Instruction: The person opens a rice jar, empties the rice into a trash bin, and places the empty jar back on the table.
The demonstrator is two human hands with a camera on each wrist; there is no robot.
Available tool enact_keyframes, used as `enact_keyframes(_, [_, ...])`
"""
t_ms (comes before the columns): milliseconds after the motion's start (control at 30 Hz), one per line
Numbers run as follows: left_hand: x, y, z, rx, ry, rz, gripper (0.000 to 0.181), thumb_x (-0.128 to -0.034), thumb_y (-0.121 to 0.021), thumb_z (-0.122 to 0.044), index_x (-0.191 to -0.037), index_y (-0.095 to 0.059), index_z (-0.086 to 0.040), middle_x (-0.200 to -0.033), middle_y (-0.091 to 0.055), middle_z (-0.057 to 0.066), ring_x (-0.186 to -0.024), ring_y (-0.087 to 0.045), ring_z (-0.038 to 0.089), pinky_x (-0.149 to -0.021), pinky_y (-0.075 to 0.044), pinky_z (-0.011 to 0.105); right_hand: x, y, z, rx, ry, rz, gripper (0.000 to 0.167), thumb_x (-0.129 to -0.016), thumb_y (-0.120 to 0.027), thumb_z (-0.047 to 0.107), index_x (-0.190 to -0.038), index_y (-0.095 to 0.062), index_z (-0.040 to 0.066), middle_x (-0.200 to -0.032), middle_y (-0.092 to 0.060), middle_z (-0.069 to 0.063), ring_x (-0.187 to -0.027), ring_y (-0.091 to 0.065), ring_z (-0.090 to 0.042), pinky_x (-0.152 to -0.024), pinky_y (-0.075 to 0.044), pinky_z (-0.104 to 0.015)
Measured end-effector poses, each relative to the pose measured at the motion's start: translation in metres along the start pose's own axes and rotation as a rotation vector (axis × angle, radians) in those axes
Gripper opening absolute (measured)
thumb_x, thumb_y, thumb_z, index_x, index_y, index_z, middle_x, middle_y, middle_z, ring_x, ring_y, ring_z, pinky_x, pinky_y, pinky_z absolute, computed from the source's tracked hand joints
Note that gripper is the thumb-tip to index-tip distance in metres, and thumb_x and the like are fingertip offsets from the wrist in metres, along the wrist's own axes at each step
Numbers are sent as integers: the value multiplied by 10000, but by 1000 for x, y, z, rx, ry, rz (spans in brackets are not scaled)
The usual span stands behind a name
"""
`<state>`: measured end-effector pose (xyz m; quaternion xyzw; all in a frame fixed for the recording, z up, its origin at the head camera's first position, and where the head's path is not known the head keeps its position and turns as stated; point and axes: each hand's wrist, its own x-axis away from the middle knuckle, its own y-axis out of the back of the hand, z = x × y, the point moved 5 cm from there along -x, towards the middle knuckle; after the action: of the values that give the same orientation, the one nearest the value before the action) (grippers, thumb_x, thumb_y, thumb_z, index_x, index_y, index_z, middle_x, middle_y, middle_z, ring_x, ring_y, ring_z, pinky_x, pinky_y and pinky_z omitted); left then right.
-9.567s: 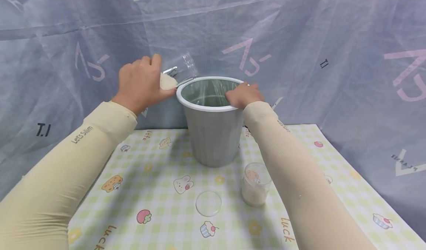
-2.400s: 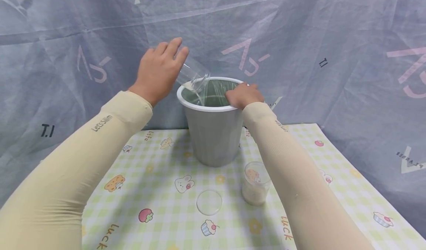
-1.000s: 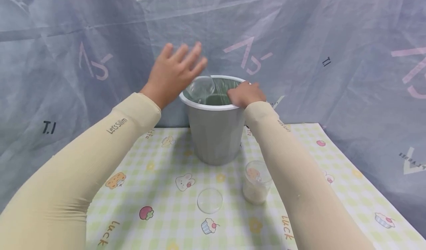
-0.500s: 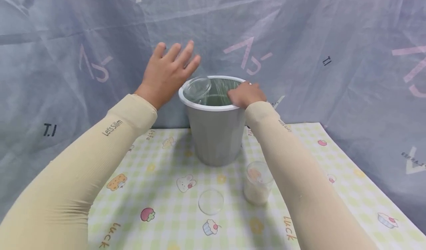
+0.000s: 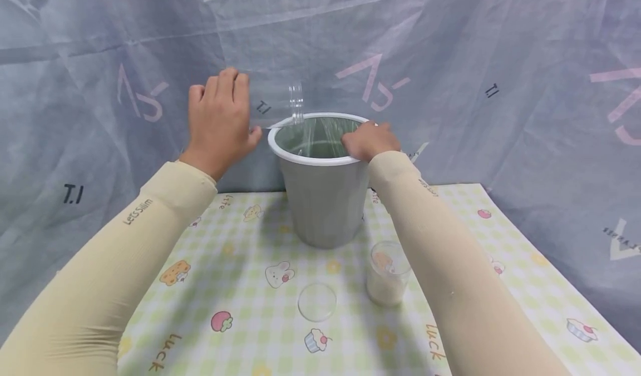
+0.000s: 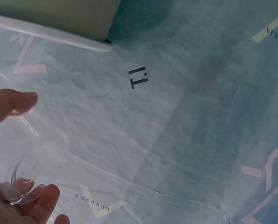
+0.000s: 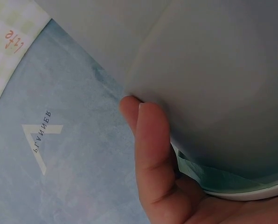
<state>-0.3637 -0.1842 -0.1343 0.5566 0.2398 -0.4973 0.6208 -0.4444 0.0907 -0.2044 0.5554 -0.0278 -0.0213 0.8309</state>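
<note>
My left hand (image 5: 220, 120) grips a clear plastic jar (image 5: 275, 100) lying on its side in the air, its mouth just over the left rim of a grey trash bin (image 5: 325, 203). No white grains show in this jar; its base is hidden by the hand. In the left wrist view, the thumb (image 6: 20, 101) and fingertips curl round the jar's clear wall. My right hand (image 5: 371, 141) grips the bin's right rim, the fingers (image 7: 153, 140) lying along the outer wall in the right wrist view. A thin plastic liner (image 5: 312, 134) hangs inside the bin.
A second clear jar (image 5: 385, 287), partly filled with white grains, stands upright beside my right forearm. Left of it a round clear lid (image 5: 317, 302) lies flat on the checked tablecloth (image 5: 240, 303). A grey-blue cloth (image 5: 481, 42) hangs behind the table.
White grains from the left hand's jar have poured into the bin. The left hand tipped the jar steeply, then drew it back left and levelled it. The right hand stayed on the rim.
</note>
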Motion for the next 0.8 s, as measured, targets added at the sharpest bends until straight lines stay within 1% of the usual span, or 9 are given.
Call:
enact_keyframes(100, [7, 1, -2, -8, 0, -19, 731, -715, -825, -276, -1302, -528, 43, -1270, -569, 210, -980, -536, 397, -792, -403, 519, 0, 0, -2, -7, -11, 7, 850, -963, -345, 487, -1648, -145, 25, -1665, -150, -299, -1402, -419, -467, -1067, -445, -591])
enact_keyframes(200, [14, 2, -6, -13, 3, -37, 777, -706, -830, -342, -1311, -544, 53, -1245, -591, 210, -940, -562, 387, -738, -417, 513, 0, 1, -3, -9, -11, 9, 854, -965, -345, 496, -1646, -149, 20, -1661, -159, -300, -1402, -416, -463, -1072, -441, -594])
enact_keyframes(333, [23, 1, -13, 1, 17, -29, 865, -694, -841, -448, -1330, -541, 55, -1233, -608, 214, -919, -609, 384, -649, -432, 495, -1, 3, -5, -6, -4, 1, 864, -969, -340, 508, -1644, -137, 9, -1656, -162, -309, -1402, -415, -471, -1079, -436, -601])
enact_keyframes(433, [31, 0, -18, 28, 28, -33, 886, -689, -851, -470, -1336, -531, 44, -1212, -612, 216, -902, -618, 384, -614, -436, 481, -1, 3, -6, -8, -7, -4, 864, -969, -341, 514, -1644, -144, 12, -1655, -166, -307, -1404, -413, -471, -1076, -437, -599])
enact_keyframes(567, [49, -1, -23, 94, 65, -25, 893, -706, -862, -482, -1355, -518, 27, -1220, -606, 216, -930, -615, 383, -637, -451, 493, 1, 1, -4, -9, -10, 1, 848, -965, -345, 508, -1641, -181, 21, -1638, -203, -299, -1389, -421, -460, -1054, -451, -588])
enact_keyframes(667, [65, -1, -27, 150, 103, 0, 898, -719, -857, -499, -1370, -518, 17, -1247, -605, 213, -981, -625, 384, -668, -469, 505, 1, -1, 0, -9, -3, 4, 840, -963, -345, 496, -1640, -186, 23, -1630, -222, -298, -1387, -420, -460, -1051, -451, -587])
enact_keyframes(800, [81, -3, -34, 202, 123, 25, 889, -716, -851, -497, -1371, -524, 6, -1263, -612, 200, -1004, -644, 372, -667, -485, 493, 0, -1, 4, -7, 7, -4, 843, -960, -338, 487, -1639, -177, 14, -1637, -213, -299, -1400, -409, -458, -1065, -441, -596])
